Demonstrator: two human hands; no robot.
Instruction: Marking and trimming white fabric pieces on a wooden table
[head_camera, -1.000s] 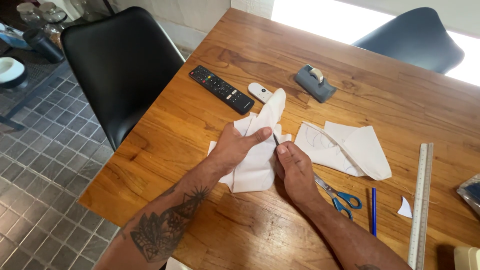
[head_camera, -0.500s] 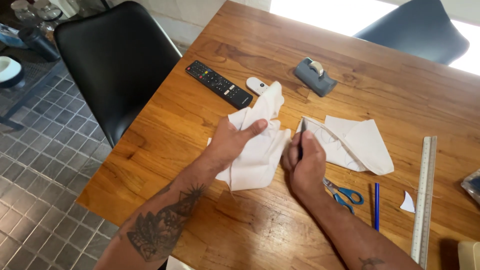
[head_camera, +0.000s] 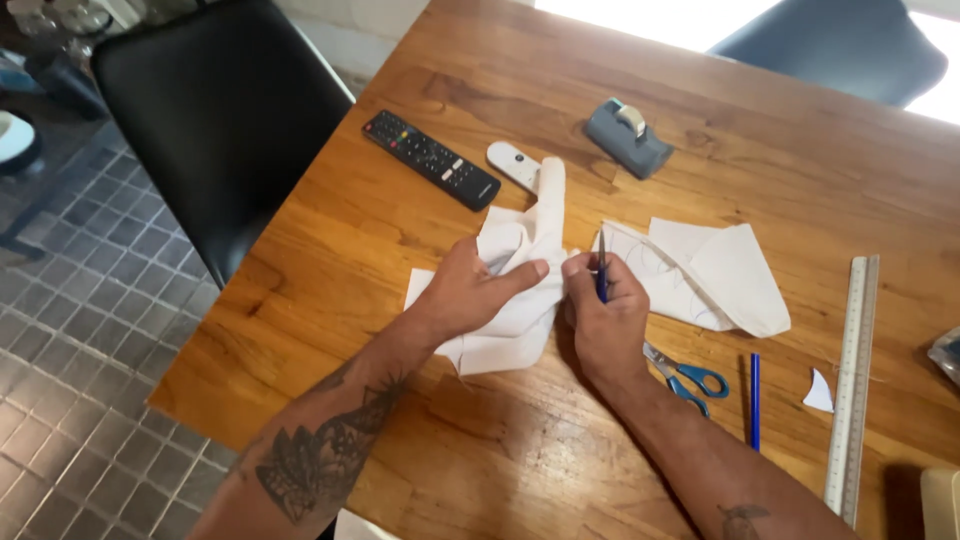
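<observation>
My left hand (head_camera: 470, 295) presses down on a folded white paper shape (head_camera: 525, 240) on the wooden table (head_camera: 780, 170), thumb stretched toward the right hand. My right hand (head_camera: 605, 315) holds a blue pen (head_camera: 601, 272) upright against the paper's right edge and also pinches the paper there. A narrow strip of the paper points away from me toward a small white remote (head_camera: 513, 164).
More white paper pieces (head_camera: 715, 275) lie to the right. Blue-handled scissors (head_camera: 688, 376), a second blue pen (head_camera: 755, 400), a paper scrap (head_camera: 819, 392) and a long ruler (head_camera: 853, 380) are at right. A black remote (head_camera: 430, 159), grey tape dispenser (head_camera: 626, 136) and two chairs (head_camera: 225, 110) stand behind.
My right hand has come back from the right paper pieces to the folded paper, now with the blue pen against its edge. The left hand stays on the paper.
</observation>
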